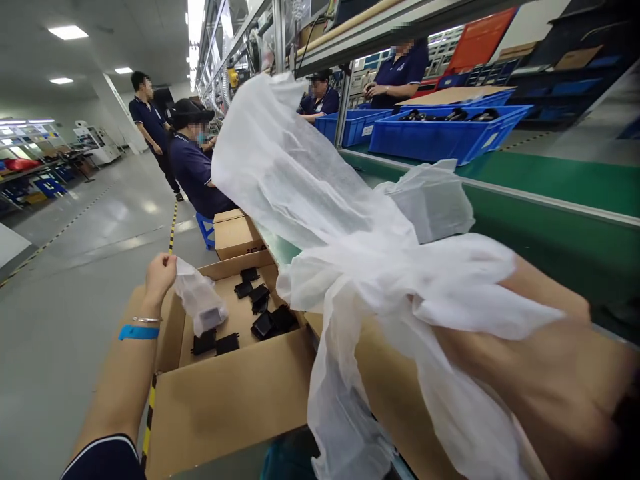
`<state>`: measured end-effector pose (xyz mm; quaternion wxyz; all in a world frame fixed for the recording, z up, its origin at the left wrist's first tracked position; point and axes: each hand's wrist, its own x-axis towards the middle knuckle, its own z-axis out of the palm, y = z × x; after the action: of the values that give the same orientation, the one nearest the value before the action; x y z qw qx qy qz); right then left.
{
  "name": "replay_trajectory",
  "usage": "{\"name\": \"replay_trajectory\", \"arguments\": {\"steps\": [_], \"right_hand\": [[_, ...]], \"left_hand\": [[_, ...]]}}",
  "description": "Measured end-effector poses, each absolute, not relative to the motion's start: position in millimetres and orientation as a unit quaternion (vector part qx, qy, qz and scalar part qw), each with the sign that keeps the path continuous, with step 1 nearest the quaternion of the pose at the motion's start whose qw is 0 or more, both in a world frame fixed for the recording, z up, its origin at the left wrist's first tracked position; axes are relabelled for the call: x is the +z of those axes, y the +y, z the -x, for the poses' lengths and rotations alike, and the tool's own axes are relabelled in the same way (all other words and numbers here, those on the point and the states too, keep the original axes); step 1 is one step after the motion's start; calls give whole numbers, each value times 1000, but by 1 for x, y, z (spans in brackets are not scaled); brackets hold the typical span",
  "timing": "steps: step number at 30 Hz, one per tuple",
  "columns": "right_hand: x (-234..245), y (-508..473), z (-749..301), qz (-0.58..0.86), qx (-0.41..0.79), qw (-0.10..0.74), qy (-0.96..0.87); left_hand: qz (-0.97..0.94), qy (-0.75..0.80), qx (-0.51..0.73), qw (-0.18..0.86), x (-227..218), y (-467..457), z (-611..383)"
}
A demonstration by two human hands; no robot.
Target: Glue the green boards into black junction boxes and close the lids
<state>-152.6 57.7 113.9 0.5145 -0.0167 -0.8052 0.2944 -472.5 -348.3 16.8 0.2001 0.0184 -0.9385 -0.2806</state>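
My left hand (pixel 161 275) pinches the top of a thin white bag (pixel 193 290), which hangs over an open cardboard box (pixel 230 373). A small block-like item shows faintly in the bag's lower end. Several flat black plastic parts (pixel 260 297) lie in the box. My right hand (pixel 545 367), blurred, reaches in from the right with a bunch of white bags (pixel 345 207) gathered in it. The bags fan out in several directions and cover its fingers. Some of these bags have dim, boxy shapes inside.
Behind the open box stands another cardboard box (pixel 235 233). Blue bins (pixel 440 137) with black parts stand across the green bench (pixel 550 213). A metal frame post (pixel 345 107) rises there. Co-workers sit at the line, and a person (pixel 150 113) stands in the aisle.
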Motion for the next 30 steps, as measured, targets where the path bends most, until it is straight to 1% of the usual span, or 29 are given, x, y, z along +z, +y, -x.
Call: {"name": "replay_trajectory", "arguments": {"steps": [3, 6, 9, 11, 14, 18, 24, 27, 30], "right_hand": [[116, 48, 167, -15, 292, 512, -808], [117, 41, 179, -6, 282, 521, -806], [118, 36, 186, -18, 279, 520, -807], [118, 34, 188, -29, 277, 517, -809], [116, 32, 187, -33, 279, 515, -810], [114, 30, 188, -38, 281, 503, -816], [120, 26, 188, -37, 272, 491, -827], [121, 29, 185, -40, 266, 469, -841], [121, 28, 187, -34, 270, 457, -847]], "left_hand": [[1, -900, -300, 315, 62, -335, 477], [28, -857, -320, 403, 108, -319, 485], [56, -820, -337, 460, 145, -305, 489], [79, -808, -339, 475, 159, -299, 489], [112, -814, -337, 460, 161, -295, 489], [121, -819, -348, 440, 141, -294, 496], [127, -804, -356, 459, 115, -289, 501], [97, -778, -362, 505, 116, -290, 505], [64, -735, -383, 555, 137, -284, 502]]}}
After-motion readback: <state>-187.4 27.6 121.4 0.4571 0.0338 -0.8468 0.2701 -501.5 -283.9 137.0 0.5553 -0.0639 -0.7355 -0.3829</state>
